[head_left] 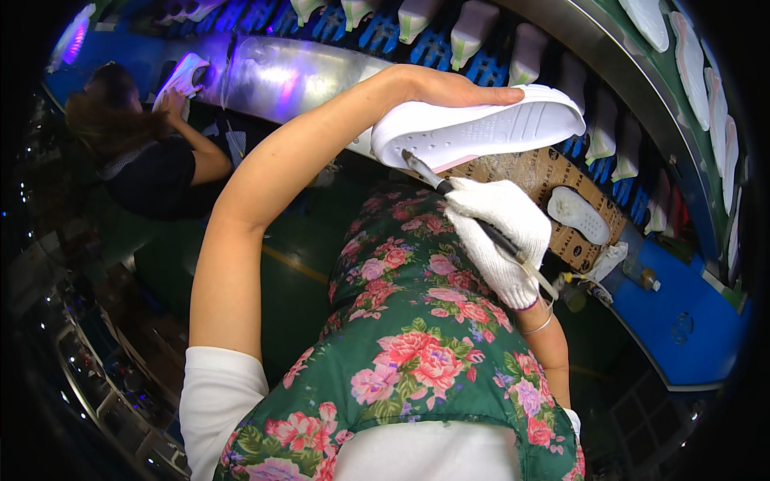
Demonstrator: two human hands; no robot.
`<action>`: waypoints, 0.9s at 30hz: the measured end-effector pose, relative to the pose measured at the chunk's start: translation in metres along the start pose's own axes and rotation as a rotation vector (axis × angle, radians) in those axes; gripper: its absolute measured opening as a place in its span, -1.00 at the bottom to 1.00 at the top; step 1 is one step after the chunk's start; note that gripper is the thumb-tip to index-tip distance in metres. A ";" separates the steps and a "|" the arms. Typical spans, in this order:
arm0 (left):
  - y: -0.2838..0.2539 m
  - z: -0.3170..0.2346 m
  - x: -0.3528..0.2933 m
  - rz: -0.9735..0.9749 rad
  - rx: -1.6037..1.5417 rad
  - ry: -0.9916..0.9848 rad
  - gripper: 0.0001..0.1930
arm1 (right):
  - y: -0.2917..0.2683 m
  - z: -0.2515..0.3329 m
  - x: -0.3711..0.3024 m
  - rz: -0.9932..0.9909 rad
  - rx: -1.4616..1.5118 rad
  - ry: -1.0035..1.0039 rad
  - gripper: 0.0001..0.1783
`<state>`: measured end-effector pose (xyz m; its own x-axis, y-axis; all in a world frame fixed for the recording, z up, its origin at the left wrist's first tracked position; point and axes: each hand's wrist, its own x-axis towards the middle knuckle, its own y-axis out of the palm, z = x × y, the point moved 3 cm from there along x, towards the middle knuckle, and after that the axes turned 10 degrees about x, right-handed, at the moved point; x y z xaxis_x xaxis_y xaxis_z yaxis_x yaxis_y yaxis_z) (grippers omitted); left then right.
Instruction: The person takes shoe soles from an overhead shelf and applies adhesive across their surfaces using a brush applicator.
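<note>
My bare left hand [449, 86] is closed round the back of a white shoe sole [513, 128], its thumb lying along the upper rim. The sole is tilted so that its hollow inside, with small holes and ridges, faces me. In my right hand [501, 228], which wears a white knitted glove, is a brush [437, 181] with a dark handle. Its bristle tip touches or nearly touches the inside of the sole at the left end. A thin pale tube seems to run from the handle's rear end past my wrist.
Another white sole [579, 215] lies on printed cardboard [573, 247] beyond my right hand. A small bottle [642, 276] stands on the blue bench [678, 321]. White shoes on blue holders [433, 50] line the conveyor. At left, a co-worker [148, 136] handles a shoe under purple light.
</note>
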<state>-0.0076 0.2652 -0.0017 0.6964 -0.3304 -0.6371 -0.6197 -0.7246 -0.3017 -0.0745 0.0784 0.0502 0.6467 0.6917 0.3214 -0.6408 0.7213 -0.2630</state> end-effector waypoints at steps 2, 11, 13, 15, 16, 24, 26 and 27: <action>0.000 0.000 -0.001 -0.036 0.011 -0.011 0.19 | 0.002 0.001 -0.002 -0.006 -0.032 0.015 -0.73; 0.016 0.036 0.014 0.086 -0.477 0.105 -0.04 | -0.001 -0.022 -0.019 -0.416 0.586 0.508 -0.75; 0.028 0.039 0.010 0.183 -0.819 0.104 -0.10 | -0.007 -0.032 -0.023 -0.554 0.681 0.499 -0.74; 0.038 0.042 0.010 0.285 -1.179 0.163 -0.05 | -0.017 -0.037 -0.024 -0.611 0.608 0.443 -0.74; 0.046 0.044 0.010 0.353 -1.385 0.211 -0.02 | -0.018 -0.037 -0.021 -0.634 0.546 0.386 -0.74; 0.108 0.047 0.017 -0.103 -1.486 0.391 -0.44 | -0.043 -0.031 0.006 -0.296 -0.024 0.269 -0.78; 0.120 0.054 0.018 -0.271 -1.432 0.341 -0.53 | -0.044 -0.030 0.010 -0.227 0.044 0.241 -0.77; 0.124 0.063 0.022 -0.232 -1.462 0.381 -0.56 | -0.041 -0.023 0.015 -0.195 0.012 0.219 -0.78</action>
<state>-0.0917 0.2063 -0.0975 0.9149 -0.0950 -0.3923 0.2422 -0.6483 0.7219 -0.0287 0.0599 0.0448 0.8313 0.5322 0.1603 -0.4996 0.8419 -0.2043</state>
